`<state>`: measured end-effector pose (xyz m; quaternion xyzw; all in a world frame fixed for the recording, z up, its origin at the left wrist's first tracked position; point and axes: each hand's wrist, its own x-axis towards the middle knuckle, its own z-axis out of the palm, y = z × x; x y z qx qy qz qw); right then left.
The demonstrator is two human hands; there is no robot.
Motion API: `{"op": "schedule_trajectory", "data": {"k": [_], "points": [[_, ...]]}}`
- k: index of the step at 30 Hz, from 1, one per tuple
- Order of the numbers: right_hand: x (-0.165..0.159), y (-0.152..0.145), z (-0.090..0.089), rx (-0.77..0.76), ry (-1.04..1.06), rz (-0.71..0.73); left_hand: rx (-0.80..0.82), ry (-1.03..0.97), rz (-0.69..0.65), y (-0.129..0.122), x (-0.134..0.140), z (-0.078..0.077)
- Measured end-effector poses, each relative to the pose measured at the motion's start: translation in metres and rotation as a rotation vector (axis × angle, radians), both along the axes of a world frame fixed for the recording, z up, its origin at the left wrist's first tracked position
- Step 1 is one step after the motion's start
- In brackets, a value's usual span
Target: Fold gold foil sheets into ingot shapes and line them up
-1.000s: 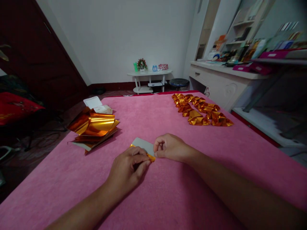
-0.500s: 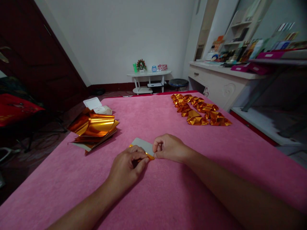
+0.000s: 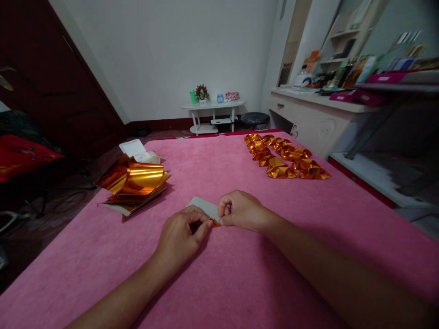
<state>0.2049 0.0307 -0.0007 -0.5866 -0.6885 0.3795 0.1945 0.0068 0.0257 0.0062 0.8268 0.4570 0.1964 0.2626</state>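
On the pink cloth (image 3: 219,283) lies a sheet of gold foil paper (image 3: 202,204), its pale grey back facing up. A narrow gold strip is folded over along its near edge. My left hand (image 3: 185,228) is closed on that folded edge, thumb and forefinger pinching it near the corner. Opposite it, my right hand (image 3: 242,211) grips the sheet's right corner between thumb and curled fingers. Parts of the sheet are hidden beneath both hands.
A stack of gold foil sheets (image 3: 137,180) sits to the left, with an open white box (image 3: 133,148) behind it. Several folded gold foil pieces (image 3: 281,169) stand in rows at the far right. Beyond are a small white table (image 3: 212,106), a round stool (image 3: 255,119) and a dresser (image 3: 308,116).
The left thumb and fingers have shifted slightly at the near edge, and less of the gold strip shows between the hands. The right hand has barely moved.
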Motion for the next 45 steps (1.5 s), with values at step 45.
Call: {"op": "schedule_trajectory", "data": {"k": [45], "points": [[0.002,-0.022,0.000,0.281,-0.093,0.123,0.074,0.097,0.115,-0.005,0.007,-0.001]]}}
